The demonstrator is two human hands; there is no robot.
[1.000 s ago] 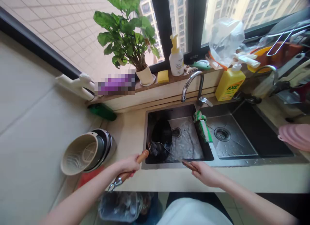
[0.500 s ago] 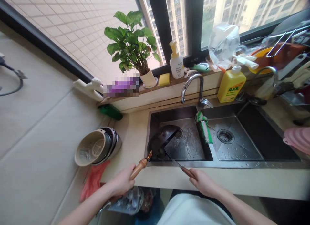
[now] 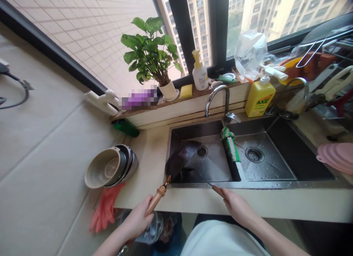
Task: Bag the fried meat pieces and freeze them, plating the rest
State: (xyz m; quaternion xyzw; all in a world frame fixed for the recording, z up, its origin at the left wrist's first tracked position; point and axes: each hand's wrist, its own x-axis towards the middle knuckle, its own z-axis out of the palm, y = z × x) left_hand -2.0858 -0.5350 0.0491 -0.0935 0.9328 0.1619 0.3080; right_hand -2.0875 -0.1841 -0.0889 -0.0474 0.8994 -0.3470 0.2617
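Observation:
My left hand (image 3: 139, 216) is closed round the turned wooden handle of a dark wok (image 3: 179, 161). The wok lies low in the left side of the left sink basin (image 3: 217, 171), blurred and hard to tell from the dark steel. In my right hand (image 3: 235, 204) is the brown handle of a wooden-handled metal utensil (image 3: 218, 191). Its thin shaft points left over the sink's front rim, and its far end is smeared. A chrome faucet (image 3: 216, 89) arches over the left basin. A green-and-white cloth (image 3: 233, 147) hangs on the divider between the basins.
Stacked pots and a colander (image 3: 103, 168) stand left of the sink, with pink rubber gloves (image 3: 106, 208) below. A yellow detergent bottle (image 3: 259, 98) stands behind the right basin. A potted plant (image 3: 168, 90), yellow sponge (image 3: 186, 91) and pump bottle (image 3: 200, 78) line the sill.
The utensil in my right hand has shifted slightly right, and its head no longer shows clearly. My left hand has moved a little down. The wok looks more blurred in the basin.

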